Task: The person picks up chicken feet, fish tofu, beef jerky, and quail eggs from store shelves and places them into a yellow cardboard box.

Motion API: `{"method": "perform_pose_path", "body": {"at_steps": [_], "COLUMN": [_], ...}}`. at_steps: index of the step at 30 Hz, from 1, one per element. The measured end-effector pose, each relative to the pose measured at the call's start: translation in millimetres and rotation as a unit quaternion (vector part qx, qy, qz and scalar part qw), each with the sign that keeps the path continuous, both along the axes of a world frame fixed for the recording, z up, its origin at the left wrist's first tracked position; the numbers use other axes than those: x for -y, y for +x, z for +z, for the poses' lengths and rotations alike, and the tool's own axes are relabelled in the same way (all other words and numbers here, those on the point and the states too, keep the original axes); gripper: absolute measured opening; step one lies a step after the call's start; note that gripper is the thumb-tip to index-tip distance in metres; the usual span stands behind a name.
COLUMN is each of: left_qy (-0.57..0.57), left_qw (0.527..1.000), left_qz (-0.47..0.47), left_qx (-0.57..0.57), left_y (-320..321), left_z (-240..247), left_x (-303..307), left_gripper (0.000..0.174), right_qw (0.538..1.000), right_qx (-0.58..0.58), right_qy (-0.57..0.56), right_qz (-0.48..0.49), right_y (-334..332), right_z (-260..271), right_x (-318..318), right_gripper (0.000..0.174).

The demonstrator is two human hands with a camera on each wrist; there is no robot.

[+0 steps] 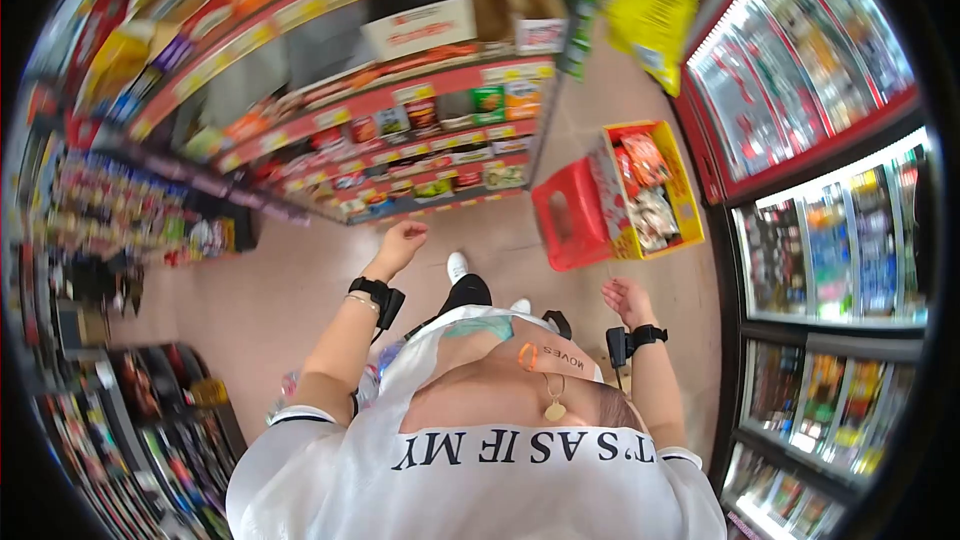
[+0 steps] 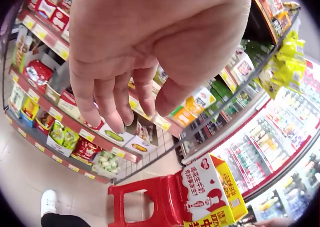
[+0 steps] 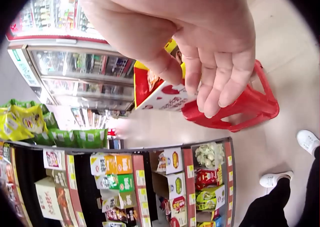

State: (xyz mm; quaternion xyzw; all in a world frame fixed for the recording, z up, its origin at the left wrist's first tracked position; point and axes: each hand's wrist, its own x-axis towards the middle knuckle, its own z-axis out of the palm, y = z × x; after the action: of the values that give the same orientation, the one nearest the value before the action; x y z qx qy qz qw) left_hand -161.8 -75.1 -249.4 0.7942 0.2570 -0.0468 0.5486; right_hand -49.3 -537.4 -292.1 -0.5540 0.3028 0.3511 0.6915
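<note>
Both hands hang in the air and hold nothing. In the head view the left hand (image 1: 401,244) is in front of the snack shelf, its fingers loosely bent; the left wrist view shows this hand (image 2: 145,52) with its fingers hanging apart. The right hand (image 1: 628,302) is just below a yellow box (image 1: 683,190) of packets in the head view, not touching it. In the right wrist view the right hand (image 3: 195,47) has relaxed fingers and hides part of that box and of a red stool (image 3: 240,109). Each wrist wears a black strap.
A shelf unit (image 1: 400,155) of packaged snacks stands ahead. The red stool (image 1: 570,212) adjoins the yellow box on the floor. Lit drink fridges (image 1: 840,240) line the right side. Yellow bags (image 1: 650,5) hang at the shelf's end. More goods racks stand at the left.
</note>
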Motion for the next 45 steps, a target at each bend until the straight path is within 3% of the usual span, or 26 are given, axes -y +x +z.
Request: {"method": "perform_pose_path", "body": {"at_steps": [8,14,18,22,24,27,29,30,31,32,33,35,36,38,39,43,45], "left_qy": [-0.008,0.018,0.101,0.208,0.204,0.263,0.291,0.374,0.454,0.454,0.482,0.547,0.547,0.549,0.524,0.513,0.509], "left_qw": [0.992,0.985,0.968,0.941,0.924,0.911,0.901,0.871,0.835,0.835,0.832,0.806,0.806,0.828,0.845,0.857,0.86], "left_qz": [0.122,0.171,0.206,0.177,0.177,0.146,0.143,0.127,0.11,0.11,0.108,0.099,0.101,0.083,0.061,0.043,0.018], "left_qx": [0.019,0.029,0.097,0.2,0.271,0.282,0.288,0.291,0.292,0.291,0.251,0.203,0.202,0.077,0.09,0.008,-0.023], "left_y": [-87.2,-141.5,-151.0,-131.4,-114.0,-88.2,-70.4,-61.9,-54.3,-46.7,-38.9,-27.0,-21.8,-13.6,-12.1,-10.1,-8.6], "left_z": [11.7,23.8,67.4,133.8,160.8,194.9,210.0,218.9,223.4,223.1,221.4,223.1,223.9,224.2,218.7,227.7,230.0], "left_x": [-71.4,-171.9,-247.2,-300.1,-319.6,-346.3,-358.3,-361.3,-366.1,-373.9,-382.1,-392.2,-397.2,-411.1,-424.8,-425.7,-430.8], "left_gripper": [0.025,0.024,0.022,0.022,0.023,0.026,0.027,0.028,0.029,0.029,0.03,0.031,0.031,0.033,0.038,0.035,0.035], "right_qw": [0.985,0.978,0.965,0.949,0.944,0.918,0.848,0.848,0.816,0.778,0.779,0.672,0.626,0.536,0.491,0.45,0.383], "right_qx": [0.057,0.063,0.089,0.159,0.179,0.257,0.395,0.395,0.464,0.531,0.53,0.657,0.695,0.758,0.787,0.805,0.854], "right_qy": [0.025,0.03,0.072,0.099,0.107,0.053,0.068,0.068,0.083,0.098,0.099,0.057,0.048,0.035,0.031,0.079,0.067], "right_qz": [0.16,0.199,0.238,0.252,0.257,0.297,0.347,0.347,0.335,0.321,0.321,0.338,0.352,0.37,0.373,0.379,0.345], "right_y": [37.5,14.5,-1.0,-17.3,-25.7,-32.1,-29.7,-30.5,-33.5,-35.9,-37.0,-33.6,-30.4,-25.1,-22.7,-18.5,-16.7], "right_z": [24.8,40.8,50.8,83.1,97.1,107.2,107.7,115.6,131.2,147.8,163.4,198.7,217.5,251.5,263.9,288.0,284.3], "right_x": [-140.0,-266.2,-349.5,-420.5,-448.8,-481.9,-499.5,-510.6,-523.7,-536.4,-547.5,-569.6,-581.5,-605.5,-619.4,-683.6,-714.8], "right_gripper": [0.021,0.018,0.016,0.015,0.015,0.015,0.016,0.016,0.017,0.017,0.017,0.019,0.021,0.025,0.027,0.028,0.028]}}
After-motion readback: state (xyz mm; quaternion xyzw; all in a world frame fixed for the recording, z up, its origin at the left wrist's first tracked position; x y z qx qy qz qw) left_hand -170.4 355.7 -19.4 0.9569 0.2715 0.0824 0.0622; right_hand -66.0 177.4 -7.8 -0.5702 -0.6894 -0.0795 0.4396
